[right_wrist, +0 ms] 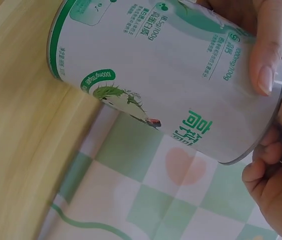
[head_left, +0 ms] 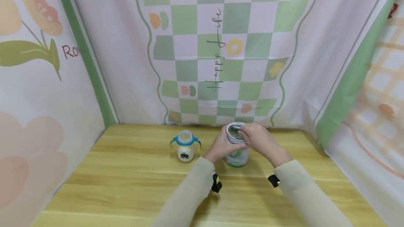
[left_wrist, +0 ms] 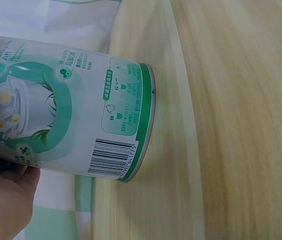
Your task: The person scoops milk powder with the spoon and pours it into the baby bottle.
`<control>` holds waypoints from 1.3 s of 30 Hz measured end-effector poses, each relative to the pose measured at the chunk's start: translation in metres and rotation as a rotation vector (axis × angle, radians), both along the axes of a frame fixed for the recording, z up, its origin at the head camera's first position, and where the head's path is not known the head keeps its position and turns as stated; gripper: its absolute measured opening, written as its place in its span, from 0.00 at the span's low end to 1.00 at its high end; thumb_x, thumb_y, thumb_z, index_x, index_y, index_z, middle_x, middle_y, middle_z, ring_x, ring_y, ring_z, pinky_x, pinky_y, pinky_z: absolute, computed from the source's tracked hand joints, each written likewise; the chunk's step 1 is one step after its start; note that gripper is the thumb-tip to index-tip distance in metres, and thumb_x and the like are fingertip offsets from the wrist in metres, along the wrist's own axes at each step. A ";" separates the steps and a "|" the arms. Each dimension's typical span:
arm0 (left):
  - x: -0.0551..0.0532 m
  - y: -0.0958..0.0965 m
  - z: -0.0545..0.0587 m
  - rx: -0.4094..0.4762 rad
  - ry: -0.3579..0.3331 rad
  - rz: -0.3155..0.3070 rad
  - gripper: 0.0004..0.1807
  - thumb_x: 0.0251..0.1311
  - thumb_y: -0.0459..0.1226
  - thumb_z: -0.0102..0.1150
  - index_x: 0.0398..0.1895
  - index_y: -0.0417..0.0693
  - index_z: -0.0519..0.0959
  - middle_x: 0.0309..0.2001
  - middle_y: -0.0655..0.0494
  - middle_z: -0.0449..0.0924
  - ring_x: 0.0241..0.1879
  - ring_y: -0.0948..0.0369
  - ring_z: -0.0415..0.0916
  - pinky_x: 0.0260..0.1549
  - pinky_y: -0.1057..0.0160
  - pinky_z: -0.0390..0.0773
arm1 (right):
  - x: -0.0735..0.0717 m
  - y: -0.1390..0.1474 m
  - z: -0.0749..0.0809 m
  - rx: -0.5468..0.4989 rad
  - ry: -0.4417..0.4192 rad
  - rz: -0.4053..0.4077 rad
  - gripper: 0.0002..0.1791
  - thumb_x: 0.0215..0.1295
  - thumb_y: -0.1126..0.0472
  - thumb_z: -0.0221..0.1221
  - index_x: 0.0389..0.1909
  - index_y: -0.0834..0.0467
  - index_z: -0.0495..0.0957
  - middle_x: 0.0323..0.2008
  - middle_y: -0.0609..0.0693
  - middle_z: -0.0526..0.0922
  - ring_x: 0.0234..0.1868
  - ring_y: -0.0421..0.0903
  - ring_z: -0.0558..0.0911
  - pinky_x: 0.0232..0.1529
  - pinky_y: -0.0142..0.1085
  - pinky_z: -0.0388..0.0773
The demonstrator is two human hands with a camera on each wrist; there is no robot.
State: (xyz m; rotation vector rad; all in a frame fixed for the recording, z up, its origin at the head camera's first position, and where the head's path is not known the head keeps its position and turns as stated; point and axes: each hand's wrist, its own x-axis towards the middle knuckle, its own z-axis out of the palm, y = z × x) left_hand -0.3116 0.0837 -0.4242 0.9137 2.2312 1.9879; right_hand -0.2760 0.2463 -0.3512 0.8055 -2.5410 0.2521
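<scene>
A white and green milk powder can [head_left: 237,157] stands on the table, its silvery metal top [head_left: 234,132] facing up within the pale rim. The left hand [head_left: 222,145] grips the can's upper side, with the thumb [right_wrist: 264,65] across the wall just below the rim. At the top edge, the right hand [head_left: 259,139] has its fingers curled over the rim and pinches a shiny silvery part of the top. Those fingers [right_wrist: 258,170] hide much of that part, so its exact shape is unclear. Green pictures and a barcode [left_wrist: 112,157] show on the can's side.
Left of the can, a baby bottle [head_left: 185,151] with blue handles and a clear cap stands upright on the wooden table [head_left: 126,185]. A checkered cloth [head_left: 217,109] hangs behind the table's far edge, and printed cloths hang at both sides.
</scene>
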 end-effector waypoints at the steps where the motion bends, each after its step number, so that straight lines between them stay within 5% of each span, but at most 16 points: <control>1: 0.001 -0.001 0.000 -0.002 -0.007 0.007 0.43 0.51 0.40 0.79 0.68 0.55 0.65 0.57 0.64 0.74 0.57 0.53 0.76 0.51 0.63 0.77 | -0.001 0.000 0.000 0.002 -0.005 0.002 0.15 0.69 0.66 0.62 0.23 0.55 0.69 0.21 0.45 0.72 0.25 0.46 0.74 0.27 0.43 0.73; 10: 0.016 -0.008 0.016 0.057 0.000 -0.033 0.41 0.52 0.36 0.78 0.68 0.46 0.65 0.57 0.58 0.75 0.57 0.44 0.75 0.50 0.63 0.78 | -0.002 -0.002 0.003 -0.001 -0.067 0.020 0.17 0.68 0.67 0.63 0.21 0.53 0.68 0.19 0.43 0.70 0.22 0.43 0.69 0.26 0.41 0.71; 18: 0.019 -0.013 0.025 0.054 0.023 -0.063 0.39 0.54 0.35 0.76 0.68 0.45 0.66 0.56 0.59 0.75 0.54 0.50 0.77 0.48 0.64 0.79 | -0.005 -0.001 0.007 -0.008 -0.111 0.033 0.17 0.70 0.66 0.61 0.21 0.53 0.69 0.18 0.43 0.68 0.20 0.41 0.67 0.25 0.38 0.69; 30: 0.017 -0.010 0.019 0.066 0.004 -0.063 0.38 0.54 0.31 0.75 0.67 0.44 0.67 0.55 0.60 0.76 0.50 0.63 0.78 0.47 0.63 0.78 | -0.007 0.005 0.003 -0.043 -0.190 0.047 0.19 0.71 0.62 0.61 0.19 0.51 0.68 0.15 0.41 0.65 0.18 0.38 0.64 0.22 0.35 0.66; 39: 0.016 -0.009 0.018 0.079 0.030 -0.093 0.36 0.55 0.32 0.74 0.66 0.43 0.68 0.55 0.58 0.77 0.49 0.64 0.78 0.47 0.62 0.79 | -0.006 0.008 0.003 -0.070 -0.233 0.048 0.20 0.71 0.61 0.61 0.18 0.51 0.68 0.15 0.41 0.64 0.17 0.38 0.63 0.22 0.34 0.64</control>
